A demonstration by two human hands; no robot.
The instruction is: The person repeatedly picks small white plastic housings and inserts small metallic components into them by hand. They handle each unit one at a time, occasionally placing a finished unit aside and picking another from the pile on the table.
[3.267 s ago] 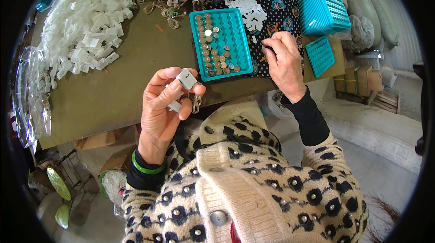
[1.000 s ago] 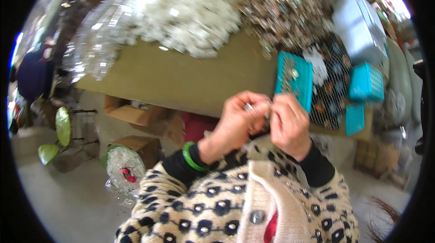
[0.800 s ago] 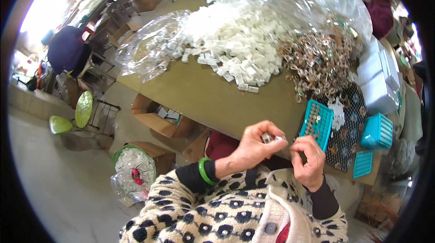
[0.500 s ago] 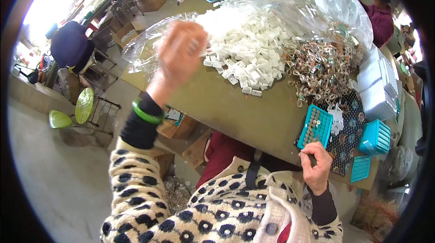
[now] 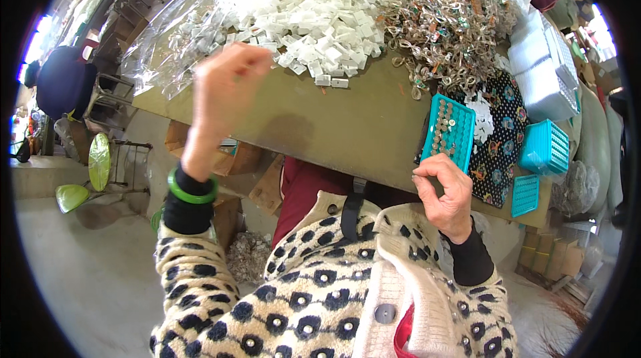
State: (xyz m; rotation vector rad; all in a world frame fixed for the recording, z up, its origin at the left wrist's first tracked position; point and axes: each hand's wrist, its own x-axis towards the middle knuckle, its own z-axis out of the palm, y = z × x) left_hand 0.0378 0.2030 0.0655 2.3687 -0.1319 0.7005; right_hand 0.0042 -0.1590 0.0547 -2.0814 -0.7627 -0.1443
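Observation:
My left hand [image 5: 230, 88] is smeared by motion above the table's front edge, to the left of a big heap of white rectangular plastic pieces [image 5: 320, 24]; its fingers look curled, but what they hold, if anything, is blurred. My right hand [image 5: 446, 198] has thumb and forefinger pinched together at the near end of a teal tray [image 5: 462, 132]. Whatever sits between those fingertips is too small to name. Small round metallic parts [image 5: 439, 124] stand in rows along the tray's left side. Beside the tray lie small flat white pieces [image 5: 479, 116] on a dark patterned cloth [image 5: 497, 164].
A tangled heap of short coiled cables [image 5: 451, 34] lies behind the tray. To the right are stacked white trays [image 5: 542, 68], stacked teal trays [image 5: 547, 148] and a single small teal tray [image 5: 525, 196]. Clear plastic sheeting [image 5: 157, 41] covers the table's left end; a green-seated chair [image 5: 99, 161] stands beyond.
My view has tilted down, so the table sits higher. My left hand has come nearer to me, away from the white heap. The right hand stays pinched by the teal tray.

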